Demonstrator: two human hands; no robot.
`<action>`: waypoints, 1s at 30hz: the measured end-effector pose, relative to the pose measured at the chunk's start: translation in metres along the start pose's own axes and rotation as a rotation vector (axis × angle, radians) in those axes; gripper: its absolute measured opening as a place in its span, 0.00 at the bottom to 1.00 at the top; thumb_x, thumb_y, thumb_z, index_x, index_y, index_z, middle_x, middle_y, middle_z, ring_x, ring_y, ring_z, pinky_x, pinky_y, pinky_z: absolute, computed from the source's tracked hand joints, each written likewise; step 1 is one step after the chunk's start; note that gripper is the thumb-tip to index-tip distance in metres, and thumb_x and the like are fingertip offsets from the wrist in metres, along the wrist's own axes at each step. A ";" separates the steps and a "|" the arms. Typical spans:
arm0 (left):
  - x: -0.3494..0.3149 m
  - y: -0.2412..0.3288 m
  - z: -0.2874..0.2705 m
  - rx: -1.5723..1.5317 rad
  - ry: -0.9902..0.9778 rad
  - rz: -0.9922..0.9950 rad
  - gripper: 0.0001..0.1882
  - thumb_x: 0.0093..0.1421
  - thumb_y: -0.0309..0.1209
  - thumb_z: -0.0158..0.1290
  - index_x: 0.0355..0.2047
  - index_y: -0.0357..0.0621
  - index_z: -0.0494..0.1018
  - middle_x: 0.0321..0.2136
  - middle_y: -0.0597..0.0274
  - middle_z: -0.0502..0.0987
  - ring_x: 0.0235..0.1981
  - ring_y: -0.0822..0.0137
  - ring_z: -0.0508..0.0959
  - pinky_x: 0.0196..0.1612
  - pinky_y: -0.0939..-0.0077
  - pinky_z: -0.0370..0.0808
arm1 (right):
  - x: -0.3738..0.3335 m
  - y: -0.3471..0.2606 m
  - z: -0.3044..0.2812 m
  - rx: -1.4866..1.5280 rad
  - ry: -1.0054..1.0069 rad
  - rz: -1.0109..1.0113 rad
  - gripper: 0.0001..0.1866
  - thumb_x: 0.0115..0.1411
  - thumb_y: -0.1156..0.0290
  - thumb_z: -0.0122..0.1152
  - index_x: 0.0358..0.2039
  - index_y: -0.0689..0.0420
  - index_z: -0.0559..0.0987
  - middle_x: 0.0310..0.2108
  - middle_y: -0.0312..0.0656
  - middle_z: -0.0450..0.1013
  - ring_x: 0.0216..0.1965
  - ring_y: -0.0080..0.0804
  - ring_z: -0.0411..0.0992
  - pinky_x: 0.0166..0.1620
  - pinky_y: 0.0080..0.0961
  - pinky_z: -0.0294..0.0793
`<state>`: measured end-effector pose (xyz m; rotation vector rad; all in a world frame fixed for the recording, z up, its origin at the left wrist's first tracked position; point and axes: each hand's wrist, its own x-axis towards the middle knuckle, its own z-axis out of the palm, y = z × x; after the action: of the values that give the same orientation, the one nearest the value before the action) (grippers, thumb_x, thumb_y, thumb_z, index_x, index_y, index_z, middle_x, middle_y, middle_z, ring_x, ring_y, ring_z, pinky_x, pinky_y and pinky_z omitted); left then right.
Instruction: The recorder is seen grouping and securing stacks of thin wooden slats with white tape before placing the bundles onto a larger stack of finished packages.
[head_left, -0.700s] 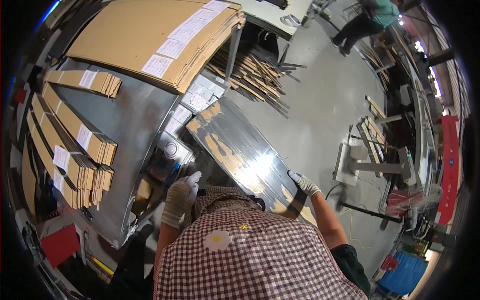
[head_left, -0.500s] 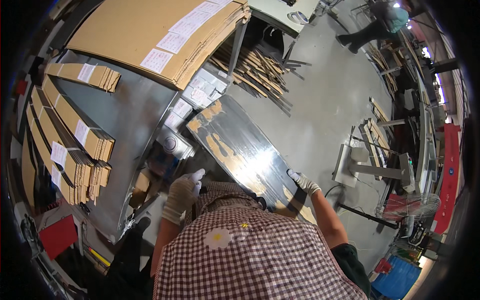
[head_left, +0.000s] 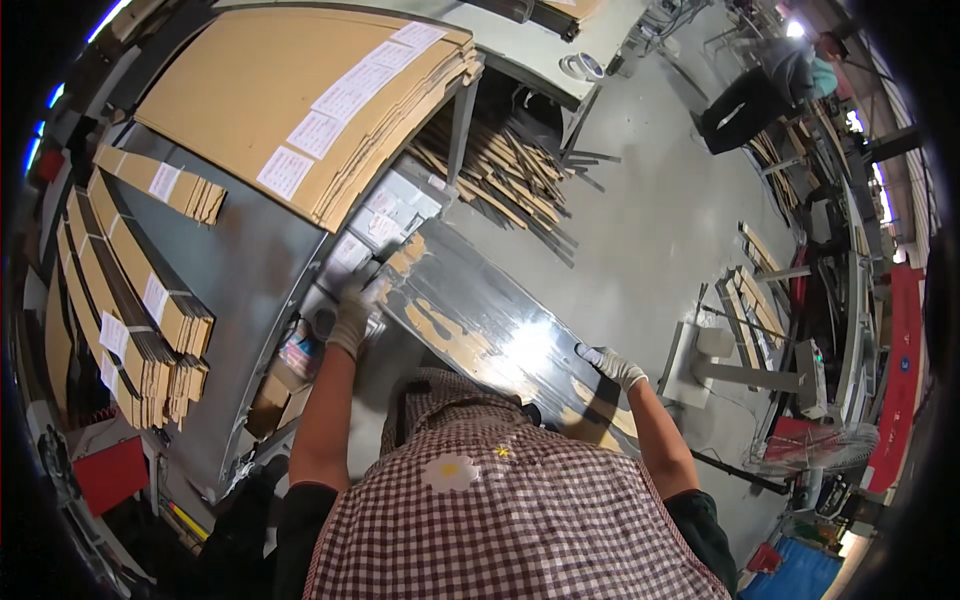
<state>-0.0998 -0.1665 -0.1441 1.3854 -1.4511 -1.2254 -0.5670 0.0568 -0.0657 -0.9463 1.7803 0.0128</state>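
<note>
A long, narrow bench top (head_left: 490,315), shiny grey with worn tan patches, lies slantwise in front of me. My right hand (head_left: 612,366), in a pale knit glove, grips its right edge with the thumb on top. My left hand (head_left: 352,318), gloved the same way, is at the left edge near the far end, beside white and grey labelled boxes (head_left: 385,218). Its fingers are partly hidden and blurred, so I cannot make out whether they hold the edge or something next to it.
Left, a grey table (head_left: 255,245) carries a large stack of cardboard sheets (head_left: 270,100) and strapped cardboard strips (head_left: 145,300). Loose strips (head_left: 500,175) lie on the floor beyond. A scale (head_left: 715,345) and a fan (head_left: 815,445) stand right. A person (head_left: 765,95) is at far right.
My left hand has moved forward from near my body to the bench top's left edge. My right hand keeps its grip. The view has shifted slightly, and the far person has changed position.
</note>
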 end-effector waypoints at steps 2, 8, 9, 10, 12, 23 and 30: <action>0.013 0.008 0.021 0.033 -0.103 -0.054 0.19 0.60 0.29 0.56 0.50 0.36 0.74 0.41 0.60 0.81 0.38 0.71 0.78 0.44 0.75 0.74 | 0.016 0.008 -0.017 -0.033 -0.037 -0.004 0.51 0.54 0.26 0.48 0.56 0.65 0.74 0.54 0.53 0.74 0.57 0.44 0.70 0.59 0.36 0.65; 0.017 0.029 0.064 -0.026 -0.052 -0.271 0.24 0.58 0.27 0.57 0.55 0.37 0.71 0.42 0.57 0.80 0.36 0.71 0.77 0.38 0.74 0.77 | 0.052 0.068 -0.060 0.179 -0.122 -0.077 0.51 0.55 0.24 0.45 0.58 0.62 0.73 0.57 0.51 0.71 0.61 0.42 0.66 0.63 0.33 0.59; 0.011 0.027 0.064 0.006 -0.049 -0.237 0.25 0.58 0.27 0.58 0.56 0.38 0.70 0.43 0.55 0.80 0.37 0.70 0.77 0.39 0.74 0.76 | 0.045 0.049 -0.065 0.116 -0.085 -0.045 0.53 0.55 0.23 0.43 0.60 0.61 0.71 0.60 0.51 0.68 0.64 0.42 0.62 0.66 0.32 0.55; 0.008 0.028 0.065 0.034 -0.059 -0.198 0.26 0.57 0.28 0.58 0.57 0.38 0.69 0.44 0.54 0.79 0.38 0.69 0.77 0.41 0.74 0.76 | 0.035 0.026 -0.072 0.106 -0.102 -0.051 0.53 0.55 0.23 0.43 0.60 0.61 0.71 0.60 0.51 0.68 0.64 0.42 0.62 0.66 0.32 0.55; 0.005 0.035 0.062 0.074 -0.065 -0.169 0.26 0.58 0.29 0.58 0.57 0.38 0.69 0.48 0.52 0.77 0.43 0.67 0.76 0.46 0.72 0.74 | 0.026 -0.002 -0.087 0.088 -0.122 0.010 0.53 0.55 0.23 0.43 0.60 0.61 0.70 0.59 0.51 0.69 0.64 0.43 0.62 0.66 0.33 0.55; 0.031 0.064 -0.095 -0.772 0.596 -0.282 0.26 0.66 0.49 0.49 0.56 0.44 0.70 0.47 0.66 0.73 0.48 0.69 0.73 0.58 0.68 0.68 | 0.167 -0.263 -0.173 0.196 0.362 -0.821 0.28 0.72 0.53 0.43 0.56 0.66 0.73 0.55 0.50 0.73 0.59 0.36 0.68 0.62 0.29 0.62; 0.114 0.124 -0.104 -2.118 -0.169 -0.383 0.37 0.67 0.57 0.35 0.66 0.44 0.56 0.64 0.55 0.60 0.65 0.55 0.62 0.66 0.55 0.57 | 0.287 -0.484 -0.263 0.524 0.415 -0.704 0.42 0.64 0.33 0.41 0.59 0.62 0.73 0.57 0.50 0.70 0.61 0.41 0.65 0.63 0.31 0.60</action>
<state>-0.0434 -0.2996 -0.0086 -0.0487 0.4896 -1.9449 -0.5185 -0.5567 0.0185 -1.1770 1.5853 -1.1079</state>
